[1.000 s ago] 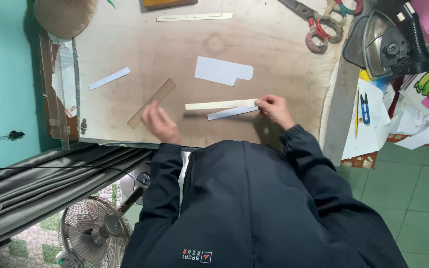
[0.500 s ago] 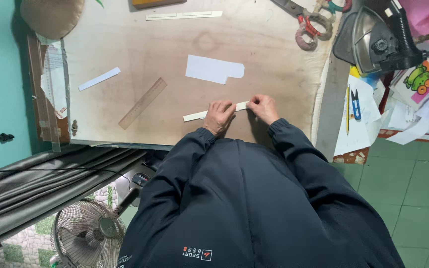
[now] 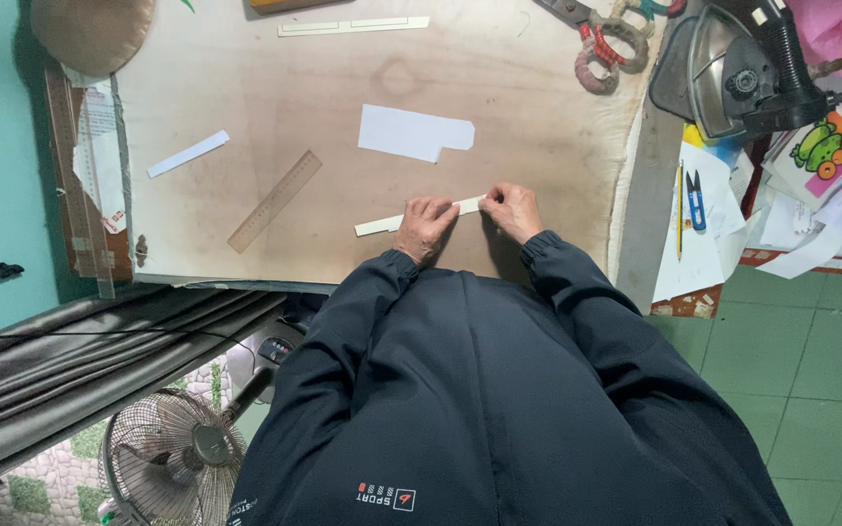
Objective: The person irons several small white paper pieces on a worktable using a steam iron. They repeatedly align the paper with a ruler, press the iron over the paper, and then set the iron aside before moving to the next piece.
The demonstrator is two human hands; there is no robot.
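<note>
Person, seen from above: one dark navy jacket of smooth, slightly shiny fabric, long-sleeved. Sleeves end in gathered elastic cuffs at both wrists. Soft folds run down the back and along the arms. Small light-coloured printed mark with a red square emblem low on the garment. Left hand [image 3: 425,226] and right hand [image 3: 513,209] bare, no gloves, no rings or watch visible.

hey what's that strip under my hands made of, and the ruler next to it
The strip looks like thin paper or card: pale cream, matte, lying flat under both hands. The ruler seems wooden, or brown-tinted plastic: tan, with fine edge marks. The view can't settle which.
</note>
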